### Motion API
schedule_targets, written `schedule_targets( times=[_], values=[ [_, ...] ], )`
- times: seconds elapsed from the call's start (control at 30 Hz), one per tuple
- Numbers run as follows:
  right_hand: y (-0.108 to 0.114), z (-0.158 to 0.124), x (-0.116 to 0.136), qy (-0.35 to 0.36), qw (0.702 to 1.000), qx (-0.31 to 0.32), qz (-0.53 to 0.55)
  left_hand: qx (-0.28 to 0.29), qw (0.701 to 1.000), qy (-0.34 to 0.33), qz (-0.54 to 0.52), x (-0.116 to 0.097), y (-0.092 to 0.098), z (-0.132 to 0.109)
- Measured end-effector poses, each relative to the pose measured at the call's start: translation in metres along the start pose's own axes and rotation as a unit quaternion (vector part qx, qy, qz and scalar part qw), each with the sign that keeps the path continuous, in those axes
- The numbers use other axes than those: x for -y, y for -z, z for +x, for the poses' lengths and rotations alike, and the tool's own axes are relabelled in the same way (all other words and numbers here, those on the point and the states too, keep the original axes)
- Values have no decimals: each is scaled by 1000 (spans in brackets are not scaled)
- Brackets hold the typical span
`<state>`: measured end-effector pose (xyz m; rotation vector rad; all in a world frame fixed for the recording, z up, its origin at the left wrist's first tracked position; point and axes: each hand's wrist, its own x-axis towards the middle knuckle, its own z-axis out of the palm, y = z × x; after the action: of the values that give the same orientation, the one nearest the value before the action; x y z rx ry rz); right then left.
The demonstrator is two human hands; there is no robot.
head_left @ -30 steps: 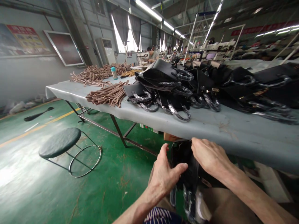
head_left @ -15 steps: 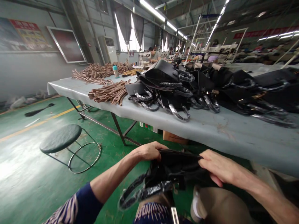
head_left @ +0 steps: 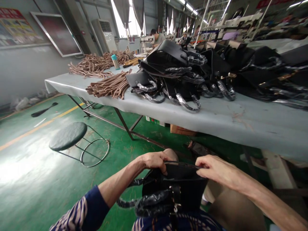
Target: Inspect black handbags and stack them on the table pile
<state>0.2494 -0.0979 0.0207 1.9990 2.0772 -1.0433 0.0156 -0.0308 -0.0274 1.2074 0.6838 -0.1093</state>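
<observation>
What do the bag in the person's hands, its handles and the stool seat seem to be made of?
Bag: probably leather or imitation leather, matt black, judging by its smooth panels. Handles: wrapped in clear plastic film, shown by glossy wrinkles; what lies beneath is unclear. Stool seat: possibly vinyl, given its soft sheen.

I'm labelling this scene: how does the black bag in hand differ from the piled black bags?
The held bag is off the table; the piled bags lie on it. The left hand and right hand hold the held bag's rim; neither touches the piled bags. The held bag is single; the piled bags overlap. Both have black bodies and plastic-wrapped handles.
</observation>
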Motion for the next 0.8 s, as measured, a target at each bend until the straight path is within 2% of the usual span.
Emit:
schedule_targets(
  times=[0.13, 0.23, 0.3, 0.37, 0.43, 0.47, 0.6, 0.8],
  values=[
    [-3, 1, 3, 30, 999, -17, 13, -16, 999, -16, 31, 0, 1, 3],
    [-7, 2, 0, 27, 999, -14, 27, -68, 980, -63, 176, -6, 0, -2],
    [-9, 4, -2, 23, 999, -15, 29, -119, 933, -92, 327, -15, -5, -10],
    [-9, 5, -2, 26, 999, -14, 27, -157, 869, -109, 457, -26, -13, -18],
    [-8, 7, -1, 28, 999, -13, 25, -168, 822, -126, 530, -35, -22, -23],
    [-8, 7, 0, 29, 999, -12, 26, -168, 810, -138, 545, -38, -27, -23],
    [-7, 6, 2, 35, 999, -10, 30, -155, 809, -178, 539, -35, -36, -15],
    [-6, 2, 2, 29, 999, -10, 45, -185, 840, -190, 474, -18, -32, -2]
  ],
)
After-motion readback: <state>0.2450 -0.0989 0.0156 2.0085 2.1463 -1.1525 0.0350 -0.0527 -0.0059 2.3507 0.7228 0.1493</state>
